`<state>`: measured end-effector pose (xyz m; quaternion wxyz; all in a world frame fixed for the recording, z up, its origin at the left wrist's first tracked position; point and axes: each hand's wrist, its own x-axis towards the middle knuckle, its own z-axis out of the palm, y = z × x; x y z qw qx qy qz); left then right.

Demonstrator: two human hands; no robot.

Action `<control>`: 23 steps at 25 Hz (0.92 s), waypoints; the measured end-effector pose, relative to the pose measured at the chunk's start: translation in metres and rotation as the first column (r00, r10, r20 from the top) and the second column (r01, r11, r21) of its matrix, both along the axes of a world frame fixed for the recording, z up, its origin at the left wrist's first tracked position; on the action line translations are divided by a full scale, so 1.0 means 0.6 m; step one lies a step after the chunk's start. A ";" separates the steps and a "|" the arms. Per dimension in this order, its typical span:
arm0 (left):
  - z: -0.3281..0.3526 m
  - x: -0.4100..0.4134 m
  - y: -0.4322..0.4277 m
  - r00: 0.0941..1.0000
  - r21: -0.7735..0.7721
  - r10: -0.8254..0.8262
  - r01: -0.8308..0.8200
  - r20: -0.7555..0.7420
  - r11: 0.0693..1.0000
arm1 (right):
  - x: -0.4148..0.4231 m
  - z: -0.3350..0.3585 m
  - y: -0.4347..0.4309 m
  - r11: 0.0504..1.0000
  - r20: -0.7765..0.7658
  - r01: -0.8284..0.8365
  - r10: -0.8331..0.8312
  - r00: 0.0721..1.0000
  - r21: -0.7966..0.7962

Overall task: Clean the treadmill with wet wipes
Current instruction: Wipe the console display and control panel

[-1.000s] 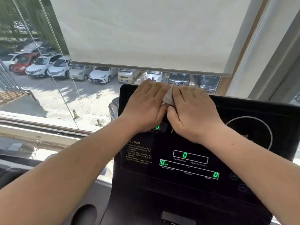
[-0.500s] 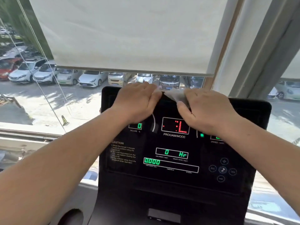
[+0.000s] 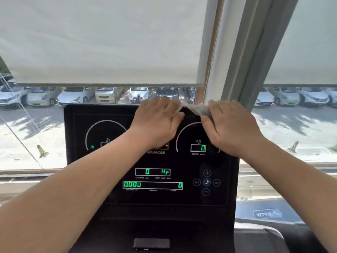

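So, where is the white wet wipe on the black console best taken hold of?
Probably at its two ends, from the near side, as the left hand and right hand do. The white wet wipe is limp and stretched along the top edge of the black treadmill console; one middle pinch would bunch it.

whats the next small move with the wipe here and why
Probably draw the hands a little wider apart to spread the wet wipe flat. It hangs as a crumpled strip between the left hand and the right hand, both pinching it at the top edge of the console, so as it is, little of it would touch the black panel.
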<state>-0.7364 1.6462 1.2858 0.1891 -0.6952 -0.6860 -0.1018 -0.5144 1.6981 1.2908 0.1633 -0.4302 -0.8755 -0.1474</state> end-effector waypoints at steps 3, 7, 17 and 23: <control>-0.014 0.014 0.000 0.981 0.086 0.189 -0.192 0.038 0.978 | 0.059 -0.014 0.006 0.987 -0.155 0.134 -0.146 0.977 -0.084; -0.048 0.136 0.027 0.999 0.103 -0.003 -0.002 0.053 0.995 | 0.034 -0.046 -0.014 0.929 -0.472 0.051 -0.233 0.850 -0.366; -0.154 0.117 -0.037 0.879 -0.071 -0.319 0.314 -0.354 0.947 | 0.064 -0.218 -0.092 0.969 -0.339 0.118 -0.188 0.922 -0.218; -0.126 0.029 -0.051 0.999 0.137 -0.047 0.050 -0.027 0.989 | -0.007 -0.138 -0.044 0.990 -0.304 0.129 -0.142 0.942 -0.064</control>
